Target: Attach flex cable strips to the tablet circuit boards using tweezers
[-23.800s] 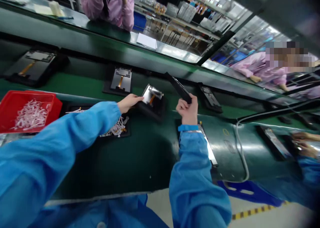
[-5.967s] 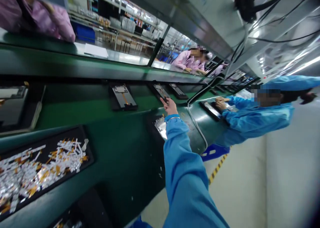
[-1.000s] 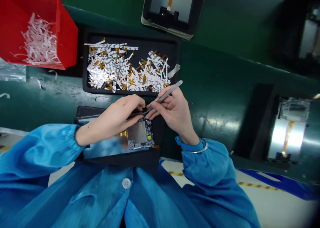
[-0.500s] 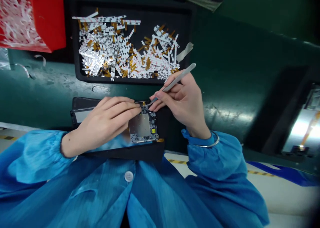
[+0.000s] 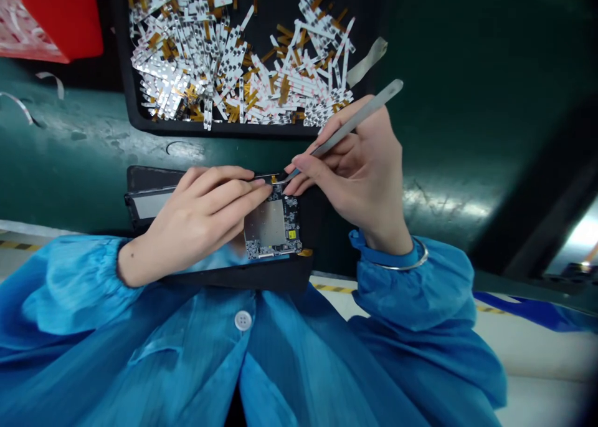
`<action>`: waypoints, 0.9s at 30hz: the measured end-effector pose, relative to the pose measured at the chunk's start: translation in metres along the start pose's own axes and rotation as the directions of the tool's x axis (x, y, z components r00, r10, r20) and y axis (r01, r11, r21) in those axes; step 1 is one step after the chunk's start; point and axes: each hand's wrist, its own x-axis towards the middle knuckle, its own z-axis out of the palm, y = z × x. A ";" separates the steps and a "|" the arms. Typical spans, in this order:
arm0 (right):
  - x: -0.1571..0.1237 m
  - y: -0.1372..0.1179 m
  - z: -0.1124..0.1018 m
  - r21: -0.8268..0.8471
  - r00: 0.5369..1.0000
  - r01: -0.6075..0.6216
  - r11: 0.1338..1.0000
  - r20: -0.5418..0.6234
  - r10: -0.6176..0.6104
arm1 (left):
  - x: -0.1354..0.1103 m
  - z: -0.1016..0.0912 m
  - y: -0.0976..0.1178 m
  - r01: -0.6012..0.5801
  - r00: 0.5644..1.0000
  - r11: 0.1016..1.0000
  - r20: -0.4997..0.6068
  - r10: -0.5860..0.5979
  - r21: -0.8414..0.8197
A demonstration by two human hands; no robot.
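My right hand [image 5: 357,165] pinches a pair of metal tweezers [image 5: 350,124], its tip pointing down and left at a small orange flex cable [image 5: 274,179] on the upper edge of a circuit board [image 5: 268,224]. The board has a grey metal shield and a yellow sticker, and it sits in an opened black device [image 5: 142,206]. My left hand [image 5: 205,218] lies flat over the device, fingers stretched out, fingertips beside the tweezer tip. Its palm hides the middle of the device. Whether the tip grips the cable cannot be made out.
Beyond the device stands a black tray [image 5: 163,126] heaped with white strips bearing orange flex tails. A red bin [image 5: 70,19] of pale scraps is at the upper left. Loose strip scraps [image 5: 51,81] lie on the green table [image 5: 448,115]. A dark, shiny object sits at far right.
The view has shifted closer, so the tray and bin appear higher in the picture. Both hands keep nearly the same place on the device, the tweezer tip still at the board's upper edge.
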 end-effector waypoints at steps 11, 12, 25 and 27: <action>0.004 0.004 -0.001 0.051 0.995 0.033 0.998 0.094 -0.037 | 0.000 -0.001 0.006 -0.089 0.985 0.982 0.159 0.062 0.164; 0.002 0.002 0.000 0.041 0.996 0.053 0.998 0.066 -0.056 | 0.000 -0.002 0.008 -0.088 0.981 0.982 0.187 0.057 0.167; -0.147 0.003 0.010 -0.500 0.956 -0.235 0.834 -0.275 0.105 | 0.008 0.002 0.031 -0.167 0.985 0.981 0.067 0.161 0.101; -0.151 0.010 0.027 -0.458 0.930 -0.252 0.852 -0.359 0.082 | 0.014 0.010 0.036 -0.181 0.979 0.982 0.106 0.174 0.054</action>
